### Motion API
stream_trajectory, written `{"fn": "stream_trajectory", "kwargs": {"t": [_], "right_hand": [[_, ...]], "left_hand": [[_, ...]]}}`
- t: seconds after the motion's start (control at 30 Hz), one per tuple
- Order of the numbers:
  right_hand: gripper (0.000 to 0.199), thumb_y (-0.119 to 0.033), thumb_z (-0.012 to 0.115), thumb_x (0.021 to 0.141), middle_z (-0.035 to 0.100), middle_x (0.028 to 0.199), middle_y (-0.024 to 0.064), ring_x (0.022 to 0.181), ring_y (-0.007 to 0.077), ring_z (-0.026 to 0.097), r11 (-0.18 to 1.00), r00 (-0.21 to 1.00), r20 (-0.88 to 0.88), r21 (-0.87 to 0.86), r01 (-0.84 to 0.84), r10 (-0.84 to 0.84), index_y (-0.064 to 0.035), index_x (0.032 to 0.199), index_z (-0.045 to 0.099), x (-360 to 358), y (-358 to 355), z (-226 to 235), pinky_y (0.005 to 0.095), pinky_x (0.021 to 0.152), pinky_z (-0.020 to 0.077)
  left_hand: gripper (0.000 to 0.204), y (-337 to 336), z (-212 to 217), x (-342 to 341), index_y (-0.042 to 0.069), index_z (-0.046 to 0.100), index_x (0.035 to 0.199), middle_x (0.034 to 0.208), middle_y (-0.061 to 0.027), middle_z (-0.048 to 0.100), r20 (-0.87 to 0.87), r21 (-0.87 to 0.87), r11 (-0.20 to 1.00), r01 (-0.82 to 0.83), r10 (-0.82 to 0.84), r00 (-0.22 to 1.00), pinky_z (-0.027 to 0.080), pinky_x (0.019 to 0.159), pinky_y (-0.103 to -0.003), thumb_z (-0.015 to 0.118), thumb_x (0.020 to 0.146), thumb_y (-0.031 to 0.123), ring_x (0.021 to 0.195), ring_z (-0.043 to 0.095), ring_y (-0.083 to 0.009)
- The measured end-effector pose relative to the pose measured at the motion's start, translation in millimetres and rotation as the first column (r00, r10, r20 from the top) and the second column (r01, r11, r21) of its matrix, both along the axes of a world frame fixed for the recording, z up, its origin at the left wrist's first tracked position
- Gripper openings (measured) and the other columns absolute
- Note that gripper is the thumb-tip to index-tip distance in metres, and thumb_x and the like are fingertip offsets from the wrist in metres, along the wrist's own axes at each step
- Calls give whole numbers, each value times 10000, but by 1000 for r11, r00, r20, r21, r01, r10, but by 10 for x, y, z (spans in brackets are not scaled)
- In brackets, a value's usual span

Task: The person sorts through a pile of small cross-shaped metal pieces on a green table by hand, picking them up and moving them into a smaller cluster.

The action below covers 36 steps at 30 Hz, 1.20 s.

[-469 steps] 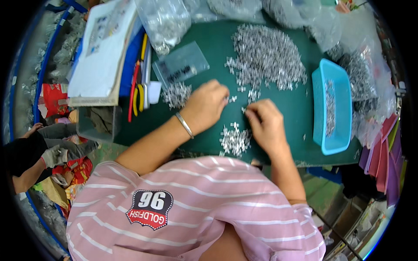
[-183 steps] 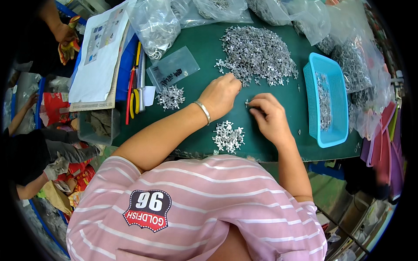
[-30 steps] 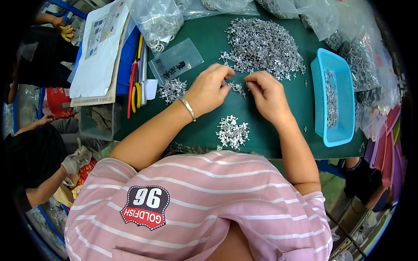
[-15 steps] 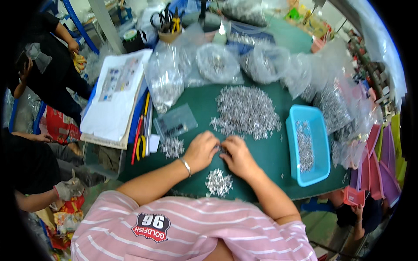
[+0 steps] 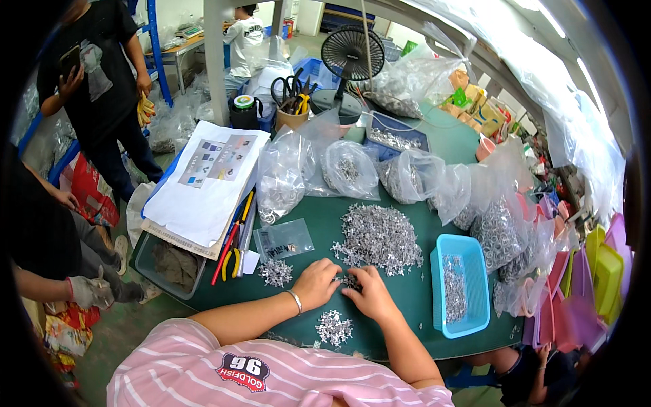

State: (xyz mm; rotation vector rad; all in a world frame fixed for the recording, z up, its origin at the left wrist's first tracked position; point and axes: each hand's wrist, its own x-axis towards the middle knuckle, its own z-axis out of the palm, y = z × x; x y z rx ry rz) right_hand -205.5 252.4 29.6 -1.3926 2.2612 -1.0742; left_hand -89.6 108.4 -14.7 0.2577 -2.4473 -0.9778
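Observation:
My left hand (image 5: 317,281) and my right hand (image 5: 370,293) meet over a few small silver metal parts (image 5: 348,280) on the green table mat (image 5: 308,216). Both hands have their fingers curled onto these parts. A big heap of the same silver parts (image 5: 378,237) lies just beyond the hands. A small pile (image 5: 333,327) sits near me, below the hands, and another small pile (image 5: 275,272) lies to the left of my left hand. A bracelet circles my left wrist.
A blue tray (image 5: 437,298) with silver parts stands at the right. Clear bags of parts (image 5: 348,169) line the back. Papers (image 5: 207,180), pliers (image 5: 230,254), a small zip bag (image 5: 285,239), a fan (image 5: 352,55). Other people stand and sit at the left.
The view has tilted up, so more of the room and table's far side shows. My hands stay together over the parts near the big heap.

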Motion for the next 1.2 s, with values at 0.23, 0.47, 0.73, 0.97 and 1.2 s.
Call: {"fn": "stream_trajectory", "kwargs": {"t": [0.23,0.47,0.73,0.97,1.2], "right_hand": [[228,64,699,775,606,976,168,898,359,617,1000,991,-130,-8,-10,8,6,993,670,73,-59,-169,408,770,524],[186,47,696,783,611,935,159,830,325,636,997,999,-18,-55,47,-48,2,961,664,119,-85,-108,386,743,530],[132,55,627,806,640,911,208,876,391,626,992,985,-151,-112,64,-80,23,933,643,-77,-65,-130,427,781,514],[239,120,562,798,636,1000,175,943,368,621,993,985,-170,-115,15,-34,2,972,676,86,124,-138,408,824,512],[153,40,661,821,636,929,138,883,342,611,985,978,-138,-95,147,-159,-7,967,675,188,194,-103,409,799,509]], "left_hand": [[143,-9,-85,-34,61,622,924,950,-120,561,2,-28,998,57,-57,998,467,841,-432,710,817,97,937,570,-337],[139,17,-122,-4,61,584,866,916,-135,561,-113,40,999,27,-22,993,473,794,-457,706,801,66,877,570,-359],[155,-124,-104,-52,41,608,900,902,-163,592,-130,22,999,45,-42,991,488,807,-437,677,766,8,889,591,-373],[246,-71,-3,83,28,619,1023,987,-146,569,-11,-67,993,99,-100,995,478,854,-419,707,793,22,975,578,-349],[181,-64,91,149,26,645,972,973,-128,599,-10,-19,998,68,-68,998,497,812,-405,698,801,5,897,607,-333]]}}
